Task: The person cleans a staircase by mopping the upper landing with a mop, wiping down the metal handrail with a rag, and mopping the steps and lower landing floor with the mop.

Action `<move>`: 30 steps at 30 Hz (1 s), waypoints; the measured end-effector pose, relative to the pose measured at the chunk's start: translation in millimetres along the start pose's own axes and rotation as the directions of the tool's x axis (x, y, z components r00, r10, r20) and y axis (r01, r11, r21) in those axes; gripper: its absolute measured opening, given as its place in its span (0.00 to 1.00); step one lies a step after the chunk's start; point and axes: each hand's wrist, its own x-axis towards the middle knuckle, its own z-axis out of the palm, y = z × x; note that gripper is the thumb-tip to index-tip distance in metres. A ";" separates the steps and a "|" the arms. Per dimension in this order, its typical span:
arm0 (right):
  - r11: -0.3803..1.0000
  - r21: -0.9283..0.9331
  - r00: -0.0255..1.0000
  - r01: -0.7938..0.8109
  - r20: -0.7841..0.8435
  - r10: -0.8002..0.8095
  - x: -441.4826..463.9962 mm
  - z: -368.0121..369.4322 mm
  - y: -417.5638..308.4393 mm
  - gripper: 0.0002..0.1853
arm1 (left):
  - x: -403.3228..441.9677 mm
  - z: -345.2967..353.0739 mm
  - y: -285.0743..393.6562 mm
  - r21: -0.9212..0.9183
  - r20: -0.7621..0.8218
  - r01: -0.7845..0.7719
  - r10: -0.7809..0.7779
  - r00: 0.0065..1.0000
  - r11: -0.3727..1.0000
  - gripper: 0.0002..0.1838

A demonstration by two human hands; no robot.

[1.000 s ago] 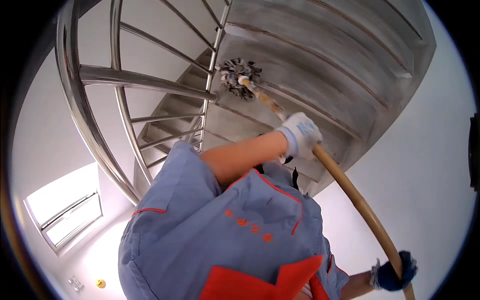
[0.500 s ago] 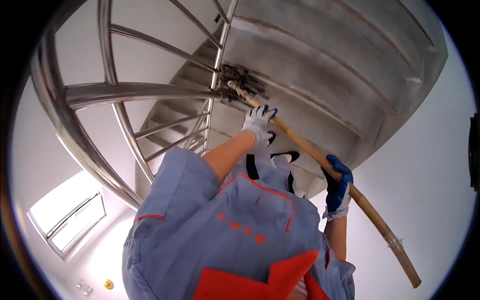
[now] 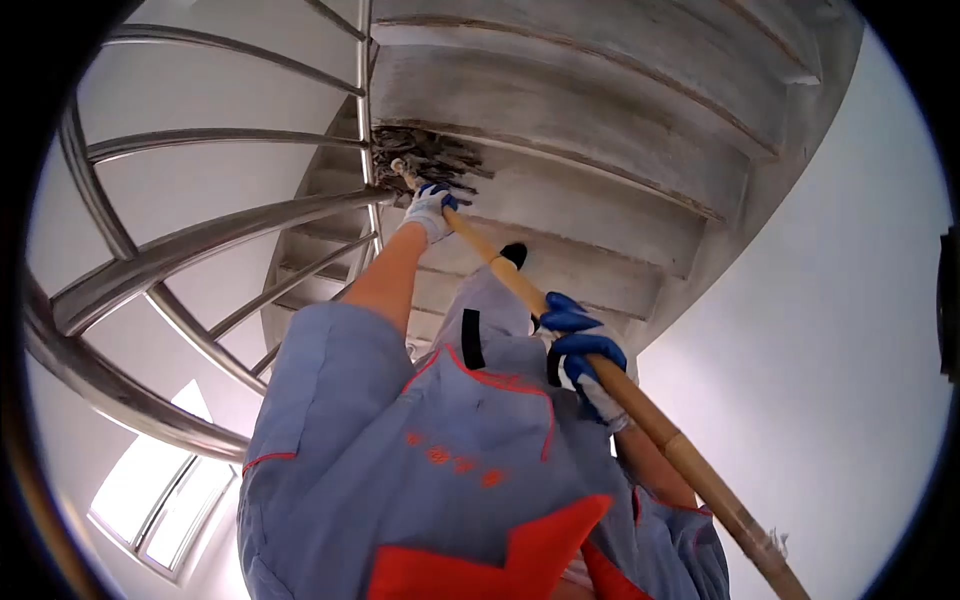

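A mop with a bamboo handle (image 3: 660, 432) runs from the lower right up to its dark, ragged head (image 3: 430, 155), which lies spread on a concrete stair (image 3: 560, 190) beside the railing. My left hand (image 3: 432, 210), in a white and blue glove, is closed round the handle just below the mop head. Farther down the pole, near my torso, my right hand (image 3: 590, 350) in a blue-coated glove has its fingers wrapped round the bamboo.
A curved metal railing (image 3: 225, 222) sweeps along the left, with more steps (image 3: 325, 215) beyond it. A white wall (image 3: 790, 300) borders the stairs at right. A window (image 3: 165, 500) shows at lower left. A dark shoe (image 3: 514, 254) rests on a stair.
The mop head has shifted left along the step against the railing. My right hand has come up the handle from its low end, and my left hand has slid nearer the mop head.
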 end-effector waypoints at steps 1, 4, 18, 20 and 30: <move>0.999 0.029 1.000 0.020 -0.007 -0.020 -1.1 1.5 9.4 0.08 | 3.5 8.0 -6.5 0.031 0.016 -0.007 0.007 1.000 1.000 0.14; 0.990 0.129 0.998 0.058 -0.019 -0.056 -20.6 3.7 29.1 0.08 | 10.6 55.5 -8.2 -0.776 0.230 0.422 -0.412 0.882 0.469 0.07; 0.945 -0.320 0.888 -0.059 -0.449 -0.097 -254.7 -62.6 -50.5 0.12 | -6.5 232.2 269.8 -0.626 0.140 -0.014 0.130 0.981 0.779 0.06; 0.921 -0.366 0.805 -0.136 -0.583 -0.112 -291.1 -58.2 -51.6 0.11 | -0.8 267.5 313.0 -0.680 0.125 -0.094 0.241 0.962 0.727 0.07; 0.833 -0.260 0.175 -0.488 -0.964 -0.198 -393.2 -24.4 -5.7 0.12 | -61.2 305.5 545.1 -0.203 0.165 -0.724 0.752 0.638 0.659 0.17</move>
